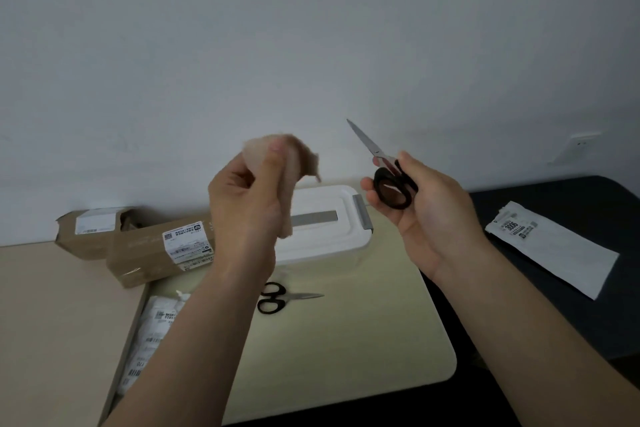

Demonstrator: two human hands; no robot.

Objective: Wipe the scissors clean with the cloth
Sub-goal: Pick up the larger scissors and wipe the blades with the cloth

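My right hand [427,215] holds a pair of black-handled scissors [372,149] by the handles, raised in the air, with the closed blades pointing up and to the left. My left hand [247,198] grips a crumpled pinkish cloth [298,159] at about the same height, a short gap left of the blades; the cloth does not touch them. A second pair of black-handled scissors [280,298] lies flat on the pale table [363,340] below, blades pointing right.
A white lidded box [329,232] with a grey handle stands behind my hands. Two brown cardboard boxes [152,250] sit at the left, a white parcel [156,333] in front of them. A white mailer bag [554,250] lies on a dark surface at the right.
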